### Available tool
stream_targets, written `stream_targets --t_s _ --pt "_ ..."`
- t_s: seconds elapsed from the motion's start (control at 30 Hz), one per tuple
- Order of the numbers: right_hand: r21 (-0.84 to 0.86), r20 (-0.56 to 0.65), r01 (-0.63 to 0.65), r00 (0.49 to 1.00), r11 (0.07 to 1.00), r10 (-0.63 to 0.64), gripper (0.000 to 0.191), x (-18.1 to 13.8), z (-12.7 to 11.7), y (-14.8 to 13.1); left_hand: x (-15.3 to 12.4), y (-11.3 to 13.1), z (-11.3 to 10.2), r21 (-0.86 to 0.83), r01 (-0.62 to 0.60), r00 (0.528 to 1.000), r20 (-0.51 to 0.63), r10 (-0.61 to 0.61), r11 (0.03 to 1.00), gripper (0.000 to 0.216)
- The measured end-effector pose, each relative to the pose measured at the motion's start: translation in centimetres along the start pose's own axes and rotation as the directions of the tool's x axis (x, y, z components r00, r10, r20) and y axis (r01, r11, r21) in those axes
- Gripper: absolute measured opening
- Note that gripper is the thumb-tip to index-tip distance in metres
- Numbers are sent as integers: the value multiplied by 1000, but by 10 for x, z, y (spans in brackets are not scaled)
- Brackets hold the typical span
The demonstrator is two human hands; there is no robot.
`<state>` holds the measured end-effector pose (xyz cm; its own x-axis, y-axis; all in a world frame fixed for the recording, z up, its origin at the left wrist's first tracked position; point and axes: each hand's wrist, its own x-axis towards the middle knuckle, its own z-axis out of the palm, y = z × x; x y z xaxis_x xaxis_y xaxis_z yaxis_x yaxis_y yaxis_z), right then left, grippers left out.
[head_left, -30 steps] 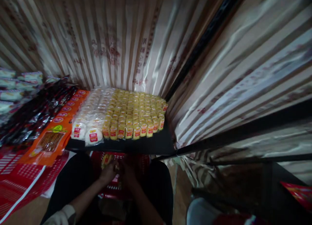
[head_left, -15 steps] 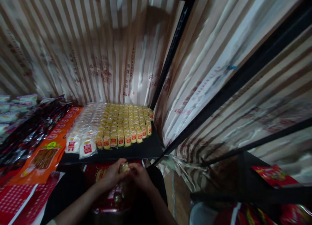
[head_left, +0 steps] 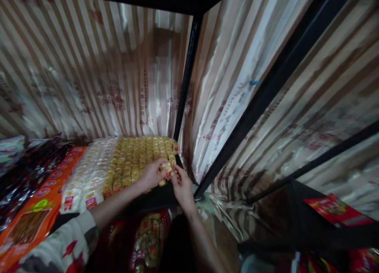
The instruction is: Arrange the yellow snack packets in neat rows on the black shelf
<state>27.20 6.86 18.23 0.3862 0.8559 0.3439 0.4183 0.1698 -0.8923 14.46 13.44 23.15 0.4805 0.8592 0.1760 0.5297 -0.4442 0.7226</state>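
Note:
Between the fingertips of both hands is a small yellow wrapped snack (head_left: 167,169) with a red label. My left hand (head_left: 152,174) pinches it from the left, over the right part of the shelf. From the right, my right hand (head_left: 182,186) also has its fingers closed on it. Just behind and beside them stand packed rows of yellow wrapped snacks (head_left: 130,156) of the same look; my hands hide part of the front right rows. Below my arms lies a red bag (head_left: 149,241) with a see-through window showing yellow packets.
White wrapped snacks (head_left: 89,178) line the shelf to the left, then an orange packet (head_left: 32,214) and dark shiny packets (head_left: 26,174). A black frame post (head_left: 189,71) rises behind. Red packets (head_left: 334,210) lie on the dark rack at right. Striped sheeting (head_left: 118,68) covers the walls.
Both hands have moved up and forward from above the lap to the shelf's right front, carrying the yellow snack. The red bag below shows more of its window. The camera view has shifted.

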Motion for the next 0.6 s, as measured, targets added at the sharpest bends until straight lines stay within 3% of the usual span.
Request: stream_targets --t_s 0.1,0.17,0.43,0.6 --pt "-66 -175 90 979 994 -101 36 27 0 -2 44 13 0 26 -24 998 -58 25 999 34" --pt "-92 -227 115 965 989 -133 37 44 0 0 70 21 2 78 -11 998 -63 16 997 34" --pt "-63 -309 -3 951 998 -17 46 89 2 27 140 24 20 286 -68 997 -16 76 956 32" --pt "-74 -250 -97 965 993 76 44 97 7 44 163 10 38 313 -82 996 -3 88 946 31"
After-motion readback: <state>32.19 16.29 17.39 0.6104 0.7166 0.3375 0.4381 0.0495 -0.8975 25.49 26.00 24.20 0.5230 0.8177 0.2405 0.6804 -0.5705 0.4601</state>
